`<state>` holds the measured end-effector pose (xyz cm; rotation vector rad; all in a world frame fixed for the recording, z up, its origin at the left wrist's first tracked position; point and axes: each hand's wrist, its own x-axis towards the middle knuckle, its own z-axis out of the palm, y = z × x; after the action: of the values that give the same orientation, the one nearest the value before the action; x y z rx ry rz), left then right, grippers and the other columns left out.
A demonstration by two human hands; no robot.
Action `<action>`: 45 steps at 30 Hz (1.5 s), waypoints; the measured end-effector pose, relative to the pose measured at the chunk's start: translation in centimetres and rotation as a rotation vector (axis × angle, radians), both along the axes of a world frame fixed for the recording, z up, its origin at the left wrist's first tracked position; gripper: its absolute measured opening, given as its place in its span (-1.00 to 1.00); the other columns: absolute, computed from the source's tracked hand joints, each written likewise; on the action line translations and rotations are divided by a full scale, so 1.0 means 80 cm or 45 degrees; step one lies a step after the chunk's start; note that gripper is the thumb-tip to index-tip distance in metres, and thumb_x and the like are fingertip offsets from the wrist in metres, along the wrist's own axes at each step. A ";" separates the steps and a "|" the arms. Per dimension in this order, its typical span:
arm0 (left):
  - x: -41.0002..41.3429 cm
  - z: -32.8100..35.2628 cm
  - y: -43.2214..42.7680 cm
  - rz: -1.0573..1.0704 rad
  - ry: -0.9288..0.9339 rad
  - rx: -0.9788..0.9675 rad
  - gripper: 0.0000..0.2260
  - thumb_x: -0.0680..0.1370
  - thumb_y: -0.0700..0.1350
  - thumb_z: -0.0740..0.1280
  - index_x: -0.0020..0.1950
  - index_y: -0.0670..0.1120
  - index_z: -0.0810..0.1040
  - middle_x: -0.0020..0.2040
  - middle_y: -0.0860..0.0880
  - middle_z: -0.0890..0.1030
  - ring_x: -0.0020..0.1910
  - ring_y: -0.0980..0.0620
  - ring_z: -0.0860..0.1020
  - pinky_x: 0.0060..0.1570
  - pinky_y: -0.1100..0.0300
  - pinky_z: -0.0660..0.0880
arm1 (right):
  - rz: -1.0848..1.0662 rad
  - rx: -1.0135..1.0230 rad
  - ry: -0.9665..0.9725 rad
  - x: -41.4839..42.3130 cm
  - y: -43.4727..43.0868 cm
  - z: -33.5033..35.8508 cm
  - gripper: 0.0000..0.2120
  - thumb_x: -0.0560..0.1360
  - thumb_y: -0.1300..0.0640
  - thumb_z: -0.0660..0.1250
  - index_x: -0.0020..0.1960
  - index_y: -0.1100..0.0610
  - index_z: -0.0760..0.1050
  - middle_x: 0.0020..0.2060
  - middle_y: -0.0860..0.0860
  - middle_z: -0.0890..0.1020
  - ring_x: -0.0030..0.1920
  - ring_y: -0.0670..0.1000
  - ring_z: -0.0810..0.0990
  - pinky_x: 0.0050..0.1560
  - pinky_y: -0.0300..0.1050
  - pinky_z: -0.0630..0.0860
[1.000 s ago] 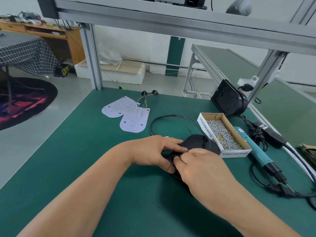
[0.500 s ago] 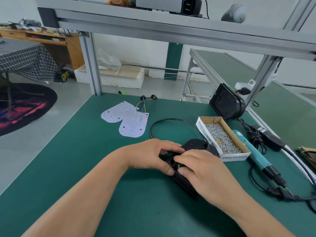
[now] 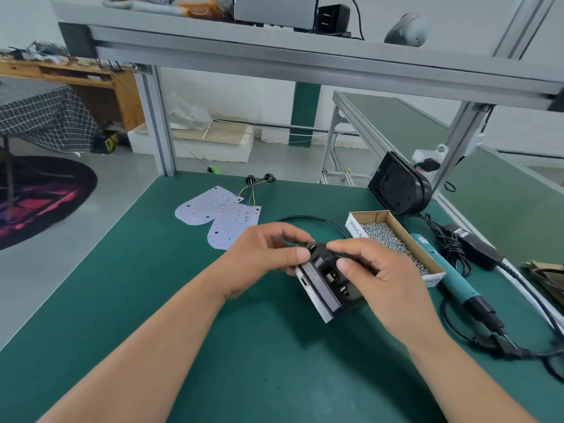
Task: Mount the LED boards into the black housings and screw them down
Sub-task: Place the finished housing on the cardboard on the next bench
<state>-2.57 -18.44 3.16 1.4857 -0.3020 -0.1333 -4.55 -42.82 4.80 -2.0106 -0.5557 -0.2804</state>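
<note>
On the green matte bench mat (image 3: 158,300), a black moulded plastic housing (image 3: 331,280) is held clear of the surface, tipped up on edge so that a grey, finely grained strip along its rim faces the camera, with small rectangular slots showing on its dark face. Further back lie two pale LED boards (image 3: 219,218), flat and round-ended, overlapping, speckled with red dots and trailing thin coloured wires. An open cardboard box (image 3: 355,226) heaped with small silvery screws sits just right of the hands, and a teal-barrelled electric screwdriver (image 3: 442,267) lies beside it among black cables. A second black housing (image 3: 396,187) leans near an aluminium post.

The left hand (image 3: 262,254) grips the housing's upper near corner, thumb pressed on the edge and fingers curled over the far side. The right hand (image 3: 375,276) holds the other side, thumb on the dark face, fingers wrapped behind it.

Half a second ago the housing lay almost flat on the mat under both hands; now it is lifted and rolled onto its side, and the hands sit higher and slightly apart.
</note>
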 end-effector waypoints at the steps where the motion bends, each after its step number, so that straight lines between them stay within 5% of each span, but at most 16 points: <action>1: 0.001 0.000 0.000 0.028 -0.004 -0.062 -0.79 0.50 -0.17 0.53 0.12 -0.12 0.72 0.11 -0.20 0.72 -0.03 -0.09 0.64 -0.06 0.11 0.61 | 0.015 0.008 0.012 0.002 0.001 0.000 -0.60 0.57 0.30 0.47 0.14 -0.20 0.70 0.09 -0.26 0.72 0.17 -0.13 0.68 0.16 -0.39 0.49; 8: 0.003 -0.002 -0.022 0.375 0.038 -0.377 -0.86 0.51 0.02 0.52 -0.01 -0.01 0.73 0.04 -0.13 0.73 0.00 -0.07 0.62 0.15 -0.08 0.52 | 0.085 -0.013 -0.065 0.017 0.022 0.008 -0.54 0.54 0.29 0.50 0.18 -0.27 0.65 0.03 -0.25 0.67 0.06 -0.12 0.66 0.10 -0.41 0.45; 12: 0.001 -0.006 -0.035 0.545 0.101 -0.394 -0.81 0.67 0.08 0.40 -0.02 0.02 0.74 0.03 -0.07 0.72 -0.03 -0.07 0.62 0.23 -0.24 0.57 | 0.135 -0.105 -0.075 0.020 0.038 0.002 -0.61 0.53 0.28 0.51 0.26 -0.10 0.68 0.06 -0.23 0.65 0.11 -0.15 0.62 0.11 -0.46 0.39; 22: -0.005 -0.004 -0.045 0.615 0.224 -0.421 -0.71 0.74 0.03 0.27 -0.03 0.01 0.74 -0.07 -0.02 0.65 -0.11 -0.02 0.62 0.11 -0.09 0.61 | 0.153 -0.202 -0.041 0.031 0.041 0.004 -0.61 0.56 0.24 0.50 0.28 -0.13 0.67 0.12 -0.33 0.67 0.19 -0.27 0.61 0.16 -0.49 0.39; 26: -0.005 -0.007 -0.048 0.600 0.262 -0.524 -0.77 0.74 -0.02 0.25 0.11 0.01 0.72 -0.07 -0.05 0.62 -0.13 -0.04 0.59 -0.04 0.00 0.59 | 0.203 -0.186 0.016 0.034 0.042 0.004 -0.66 0.57 0.25 0.47 0.26 -0.08 0.67 0.14 -0.28 0.70 0.21 -0.24 0.63 0.20 -0.44 0.42; 31: -0.005 -0.008 -0.040 0.417 0.361 -0.724 -0.76 0.74 0.00 0.25 0.36 -0.01 0.57 0.08 -0.10 0.72 -0.04 -0.13 0.67 0.01 -0.04 0.61 | 0.227 -0.161 0.046 0.041 0.050 0.003 -0.69 0.56 0.24 0.49 0.20 -0.09 0.68 0.10 -0.30 0.70 0.17 -0.28 0.63 0.14 -0.49 0.39; 45: 0.003 -0.006 -0.038 0.453 0.370 -0.677 -0.79 0.74 -0.11 0.23 0.27 -0.08 0.63 -0.06 -0.13 0.62 -0.29 -0.04 0.60 -0.28 0.13 0.61 | 0.235 -0.051 -0.044 0.046 0.062 0.001 -0.73 0.49 0.09 0.44 0.13 -0.20 0.68 -0.02 -0.17 0.71 0.09 -0.12 0.67 0.13 -0.35 0.48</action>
<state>-2.29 -21.47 2.67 0.9541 0.1587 0.0194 -0.89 -37.86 4.86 -1.9799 -0.7689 -0.1928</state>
